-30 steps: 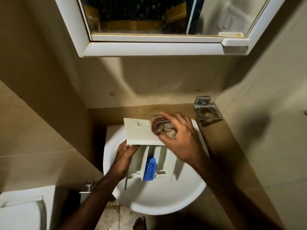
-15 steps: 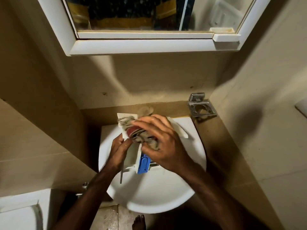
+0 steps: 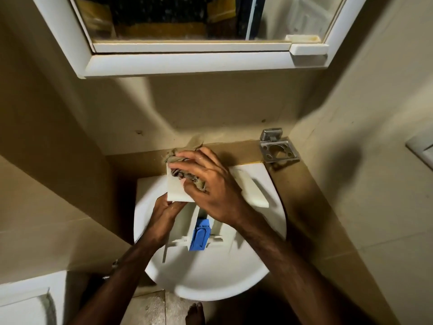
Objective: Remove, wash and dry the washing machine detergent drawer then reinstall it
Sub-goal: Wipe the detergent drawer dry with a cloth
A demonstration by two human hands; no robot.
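sink [image 3: 210, 277] rim nearest, walls close on both sides | drawer [image 3: 180, 188] over the basin, long axis near-to-far, front panel far, blue insert [image 3: 199, 235] near | left hand [image 3: 164, 219] grips drawer's left side | right hand [image 3: 210, 184] clamps cloth [image 3: 187, 175] on panel | mirror cabinet [image 3: 187, 62] overhead

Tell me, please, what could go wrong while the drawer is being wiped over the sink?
The left hand alone grips the detergent drawer from below, so the right hand pressing the cloth could tip it into the sink. The blue insert might also pop loose.
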